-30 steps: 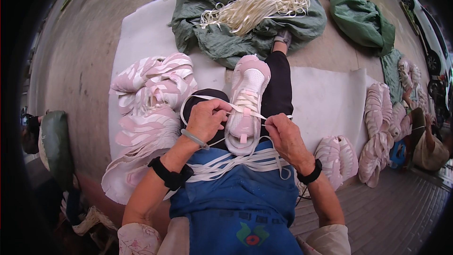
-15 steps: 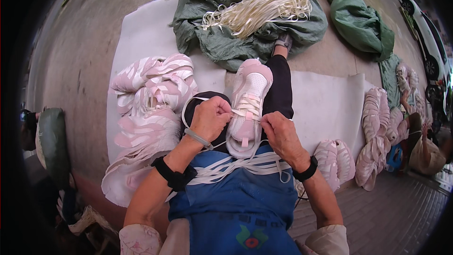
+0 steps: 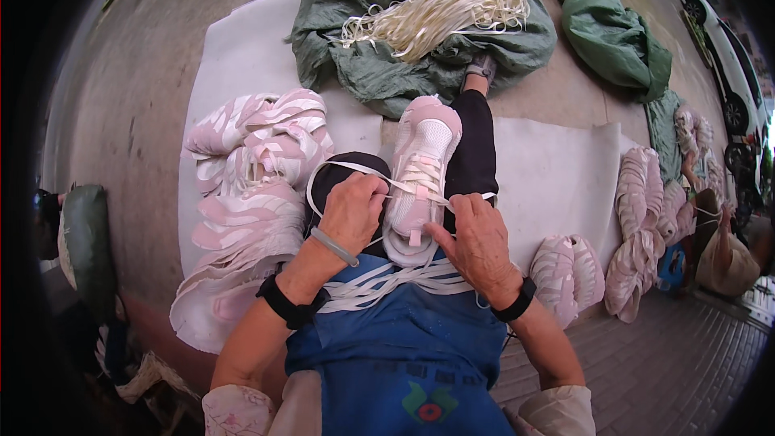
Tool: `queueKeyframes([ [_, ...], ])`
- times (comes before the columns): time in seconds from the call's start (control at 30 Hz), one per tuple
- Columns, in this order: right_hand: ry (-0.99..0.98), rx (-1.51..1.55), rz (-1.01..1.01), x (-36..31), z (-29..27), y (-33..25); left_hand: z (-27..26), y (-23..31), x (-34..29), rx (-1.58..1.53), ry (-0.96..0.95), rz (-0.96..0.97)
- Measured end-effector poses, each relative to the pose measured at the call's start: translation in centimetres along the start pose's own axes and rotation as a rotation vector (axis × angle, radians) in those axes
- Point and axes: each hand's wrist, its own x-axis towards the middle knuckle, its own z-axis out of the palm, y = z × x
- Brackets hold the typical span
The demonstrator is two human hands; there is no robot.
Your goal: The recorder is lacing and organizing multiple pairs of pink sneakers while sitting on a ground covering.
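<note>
A pink-and-white sneaker [image 3: 433,131] rests on my lap, its toe pointing away from me. The white shoelace [image 3: 421,171] crosses its upper several times. Left of the tongue, my left hand [image 3: 353,211] pinches one part of this lace, and a long loop of lace arches above the wrist. On the other side my right hand [image 3: 478,244] has its fingertips closed on the lace. Its thumb lies by the heel opening, close to the pink tongue. Loose white laces [image 3: 379,289] spread across my blue apron [image 3: 395,339].
Sneaker uppers [image 3: 258,141] are piled at my left on a white sheet [image 3: 234,56]. Cream laces [image 3: 444,16] lie on a green sack [image 3: 347,73] ahead. More pink-and-white sneakers [image 3: 567,274] stand at the right, near another person [image 3: 726,262]. A second green sack [image 3: 613,36] lies far right.
My right hand has turned, its thumb now stretched toward the tongue. The left hand has shifted slightly left and toward me. The lace loop has moved across the shoe's upper.
</note>
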Motion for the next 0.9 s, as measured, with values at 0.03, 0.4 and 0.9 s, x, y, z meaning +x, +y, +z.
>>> queueKeyframes([
  [0.03,0.001,-0.064,-0.009,0.0,0.2,-0.2,0.0,0.1,0.1,-0.023,-0.028,-0.033],
  [0.4,0.006,-0.004,0.097,-0.8,1.2,0.0,0.0,-1.0,1.3,-0.578,-0.132,-0.542],
  [0.9,0.036,-0.169,0.064,-0.6,1.6,-1.5,0.8,-0.5,0.8,-0.442,-0.036,-0.445],
])
